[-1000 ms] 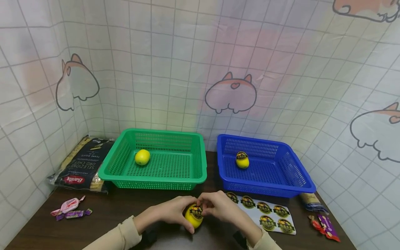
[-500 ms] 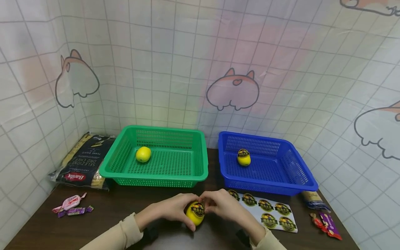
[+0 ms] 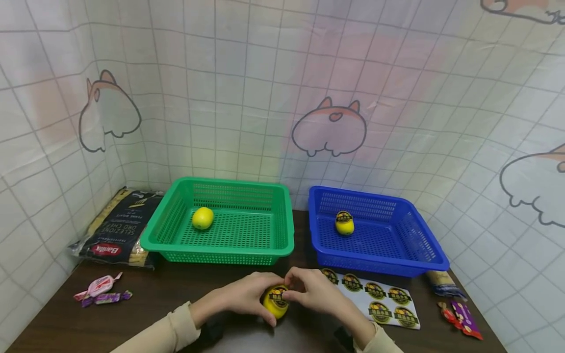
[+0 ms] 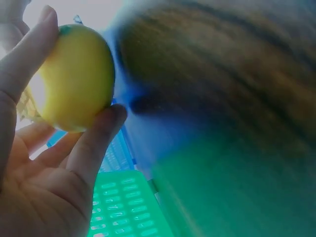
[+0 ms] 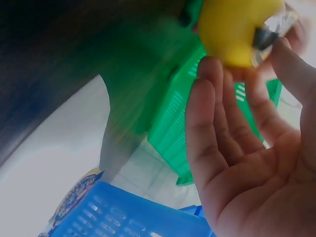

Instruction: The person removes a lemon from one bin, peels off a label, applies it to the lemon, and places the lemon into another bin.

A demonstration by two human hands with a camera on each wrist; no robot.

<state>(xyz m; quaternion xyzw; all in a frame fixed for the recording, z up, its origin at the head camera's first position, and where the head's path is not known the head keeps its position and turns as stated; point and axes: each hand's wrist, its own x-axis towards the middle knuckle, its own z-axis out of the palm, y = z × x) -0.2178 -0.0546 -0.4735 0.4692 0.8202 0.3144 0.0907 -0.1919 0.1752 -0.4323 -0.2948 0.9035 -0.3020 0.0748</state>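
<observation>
The right hand [image 3: 319, 293]'s thumb [image 3: 295, 296] now reaches over the right edge of the sticker [image 3: 276, 294] on the held lemon [image 3: 275, 310], and it's spread wider from the index finger than half a second ago.

The pasta bag [image 3: 118, 230] reads "Barilla", "Selezione Oro Chef" and "Penne Rigate"; the sticker sheet [image 3: 363, 299] bears unclear lettering.

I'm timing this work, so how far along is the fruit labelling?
Done, it seems: one labelled yellow fruit sits in the blue basket. In hand: the left hand holds a second fruit, whose label the right hand touches. Left, probably: finishing that one, then labelling the fruit in the green basket, which shows no label; at least six stickers show on the sheet.
</observation>
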